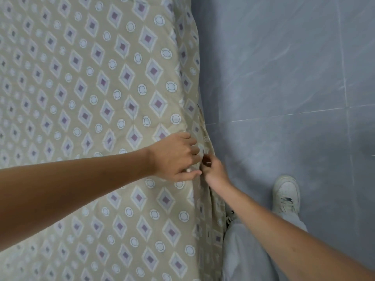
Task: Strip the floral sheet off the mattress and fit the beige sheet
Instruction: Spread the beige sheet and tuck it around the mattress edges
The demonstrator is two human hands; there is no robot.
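Our fingers (192, 147) of the left hand (174, 157) curl over the mattress edge and pinch a fold of the beige sheet (91, 88), while the right hand (213, 171), just beside it toward four o'clock, pinches the hanging side of the same cloth. The beige sheet, patterned with diamonds and rings, covers the whole mattress, from the top of the view to six o'clock; the floral sheet is not in sight. We judge we are in the fitting step, tucking the side. Next we should pull the edge taut and push it under. Grey floor (294, 78) lies at three o'clock, a white shoe (286, 193) at four.
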